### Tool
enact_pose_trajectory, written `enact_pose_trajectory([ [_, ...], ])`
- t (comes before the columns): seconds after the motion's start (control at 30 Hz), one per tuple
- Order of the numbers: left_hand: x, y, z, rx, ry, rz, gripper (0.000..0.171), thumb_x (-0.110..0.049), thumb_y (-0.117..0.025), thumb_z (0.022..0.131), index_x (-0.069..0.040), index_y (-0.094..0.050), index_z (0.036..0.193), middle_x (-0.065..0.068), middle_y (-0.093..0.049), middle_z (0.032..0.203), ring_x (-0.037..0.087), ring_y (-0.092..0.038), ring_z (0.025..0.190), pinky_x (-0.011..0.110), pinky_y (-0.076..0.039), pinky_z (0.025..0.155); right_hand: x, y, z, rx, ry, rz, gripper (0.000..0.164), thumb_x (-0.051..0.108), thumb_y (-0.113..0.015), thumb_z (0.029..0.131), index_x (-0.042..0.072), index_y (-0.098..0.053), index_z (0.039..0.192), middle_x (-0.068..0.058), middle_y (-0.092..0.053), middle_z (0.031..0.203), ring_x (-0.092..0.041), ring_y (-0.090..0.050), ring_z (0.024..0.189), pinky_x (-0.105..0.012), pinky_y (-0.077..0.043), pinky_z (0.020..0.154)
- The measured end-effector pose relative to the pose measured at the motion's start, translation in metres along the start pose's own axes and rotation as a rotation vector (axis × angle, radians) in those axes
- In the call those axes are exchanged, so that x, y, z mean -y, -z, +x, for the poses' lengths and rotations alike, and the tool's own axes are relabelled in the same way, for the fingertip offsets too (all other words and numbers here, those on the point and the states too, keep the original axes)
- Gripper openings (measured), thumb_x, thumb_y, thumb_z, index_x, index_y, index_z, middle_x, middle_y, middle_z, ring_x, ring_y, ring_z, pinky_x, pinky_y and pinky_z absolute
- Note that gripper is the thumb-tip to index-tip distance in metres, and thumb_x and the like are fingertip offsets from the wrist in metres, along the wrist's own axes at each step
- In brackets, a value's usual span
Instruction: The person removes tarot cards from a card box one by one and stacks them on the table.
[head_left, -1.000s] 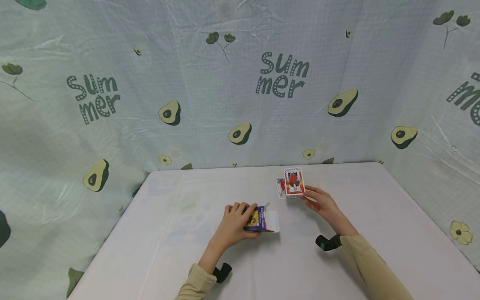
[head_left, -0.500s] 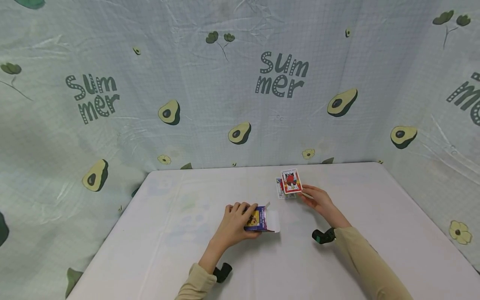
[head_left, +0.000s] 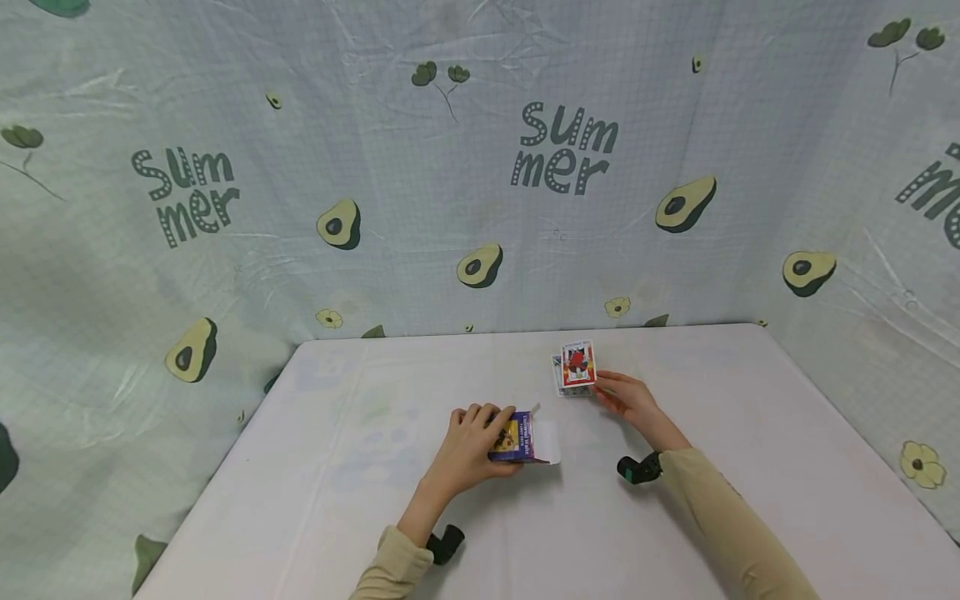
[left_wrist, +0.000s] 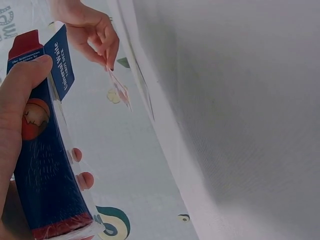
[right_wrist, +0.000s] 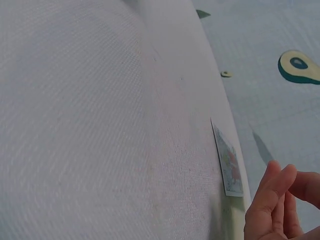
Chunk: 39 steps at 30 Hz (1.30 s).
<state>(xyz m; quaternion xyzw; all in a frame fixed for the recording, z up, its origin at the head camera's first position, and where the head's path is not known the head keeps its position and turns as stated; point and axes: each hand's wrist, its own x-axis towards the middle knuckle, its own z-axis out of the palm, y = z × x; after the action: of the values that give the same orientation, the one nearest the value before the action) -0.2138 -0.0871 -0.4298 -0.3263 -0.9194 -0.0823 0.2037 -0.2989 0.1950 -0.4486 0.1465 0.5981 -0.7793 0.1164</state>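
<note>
My left hand (head_left: 467,448) grips a blue tarot deck box (head_left: 513,438) lettered "Universal Waite", its end flap standing open toward the right. Close up in the left wrist view, the thumb lies across the box (left_wrist: 42,150) and two fingertips show at its far side. At the back of the table, my right hand (head_left: 633,403) pinches a red-bordered tarot card (head_left: 578,364) by its lower right corner. That card is above a second tarot card (head_left: 558,379) and covers most of it. The lower card (right_wrist: 229,167) lies flat on the table in the right wrist view.
A white cloth covers the table (head_left: 300,500). Behind it and at both sides hangs a pale curtain (head_left: 405,167) printed with avocados and "summer". Each wrist wears a black camera, such as the one (head_left: 639,469) below the right hand.
My right hand has moved a little left with its pinched card, which now overlaps more of the card beneath. My left hand and the box stay in place.
</note>
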Motion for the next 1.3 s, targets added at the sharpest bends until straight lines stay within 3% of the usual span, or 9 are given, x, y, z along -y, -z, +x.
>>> enact_pose_trajectory([
  [0.43,0.0,-0.001,0.001,-0.026,-0.012,0.021,0.074,-0.053,-0.07,0.065,-0.017,-0.048,0.125,0.0,-0.055,0.103,0.017,-0.05,0.092,0.037,-0.036,0.08,-0.007,0.0,0.009,-0.001,0.013,-0.066,0.051,0.005,-0.053,0.087,-0.007,-0.034,0.133,0.008,-0.062,0.067,-0.001,-0.057,0.063,-0.014,-0.045,0.058],
  [1.0,-0.001,-0.001,0.001,-0.008,-0.007,0.008,0.074,-0.053,-0.07,0.065,-0.018,-0.047,0.126,0.001,-0.055,0.103,0.017,-0.05,0.092,0.038,-0.036,0.081,-0.008,-0.007,0.016,-0.099,-0.011,-0.19,0.045,0.005,-0.056,0.085,-0.007,-0.042,0.127,0.006,-0.059,0.063,-0.002,-0.056,0.06,-0.015,-0.046,0.056],
  [1.3,-0.001,-0.001,0.001,0.006,-0.003,0.016,0.073,-0.054,-0.068,0.066,-0.019,-0.046,0.126,0.0,-0.055,0.104,0.016,-0.05,0.093,0.038,-0.036,0.081,-0.009,-0.006,0.017,-0.125,0.028,-0.23,0.044,0.002,-0.055,0.084,-0.009,-0.043,0.125,0.004,-0.058,0.064,-0.003,-0.059,0.06,-0.015,-0.047,0.055],
])
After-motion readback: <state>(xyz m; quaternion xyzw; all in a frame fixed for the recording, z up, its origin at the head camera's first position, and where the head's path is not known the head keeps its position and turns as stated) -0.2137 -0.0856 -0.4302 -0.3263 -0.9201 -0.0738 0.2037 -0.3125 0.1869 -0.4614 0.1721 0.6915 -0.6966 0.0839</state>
